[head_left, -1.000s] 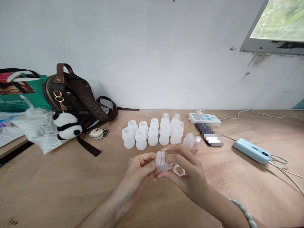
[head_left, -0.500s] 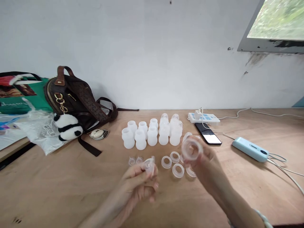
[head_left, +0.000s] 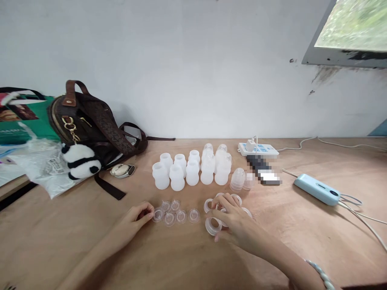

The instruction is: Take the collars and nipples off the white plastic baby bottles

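Note:
My left hand (head_left: 136,217) rests low on the wooden table (head_left: 75,237), its fingertips pinched on a small clear nipple (head_left: 157,214) at the left end of a cluster of several clear nipples (head_left: 178,212). My right hand (head_left: 234,223) lies over a group of white screw rings (head_left: 213,225), with its fingers curled down onto them and touching the nearest one. Behind both hands stands a cluster of translucent white bottles (head_left: 191,169). Clear dome caps (head_left: 238,179) stand to the right of the bottles.
A brown bag (head_left: 90,121) with a panda charm (head_left: 79,160) sits at the back left beside plastic bags (head_left: 36,161). A mouse-like device (head_left: 121,170) lies next to it. At the right are a power strip (head_left: 258,149), a phone (head_left: 262,171), and a blue device (head_left: 316,189) with cables.
Both hands have come down to the table. The left has set its nipple by the others, and the ring that the right held up is now low among the rings.

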Tool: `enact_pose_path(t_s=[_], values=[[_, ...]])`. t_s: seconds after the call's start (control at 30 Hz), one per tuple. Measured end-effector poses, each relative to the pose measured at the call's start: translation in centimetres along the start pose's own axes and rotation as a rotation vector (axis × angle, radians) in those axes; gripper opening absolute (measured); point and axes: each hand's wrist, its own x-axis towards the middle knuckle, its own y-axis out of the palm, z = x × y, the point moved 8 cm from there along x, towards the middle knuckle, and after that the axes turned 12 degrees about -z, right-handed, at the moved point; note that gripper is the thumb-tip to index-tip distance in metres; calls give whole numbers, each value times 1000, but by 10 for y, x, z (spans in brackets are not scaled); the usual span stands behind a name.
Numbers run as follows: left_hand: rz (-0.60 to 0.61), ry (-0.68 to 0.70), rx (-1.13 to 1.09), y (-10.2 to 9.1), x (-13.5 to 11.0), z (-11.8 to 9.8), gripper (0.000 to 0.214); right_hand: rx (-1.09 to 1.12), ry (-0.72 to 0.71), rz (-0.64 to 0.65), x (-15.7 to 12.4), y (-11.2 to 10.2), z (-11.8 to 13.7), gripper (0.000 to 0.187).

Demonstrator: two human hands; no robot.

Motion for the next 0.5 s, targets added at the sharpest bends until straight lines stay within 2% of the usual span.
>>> enact_pose_path(t_s=[0.1,0.17,0.27,0.3,0.37,0.43,0.5], values=[[2,43,97,3,2,2,33,-95,-75,-21,6,1,-3,43],[3,64,135,3,4,1,33,-102,-84,-62,17,-5,-8,42],[-17,74,171,2,7,0,31,-247,-52,-247,47,-28,-21,20],[-33,71,183,1,8,-1,29,-340,-46,-322,58,-37,-24,20],[-71,70,202,-1,8,-3,24,-514,-50,-405,82,-46,-29,31],[-104,83,210,-2,6,-6,19,-600,-59,-394,101,-43,-33,37],[-116,102,204,-1,4,-7,16,-601,-58,-336,113,-34,-37,30]])
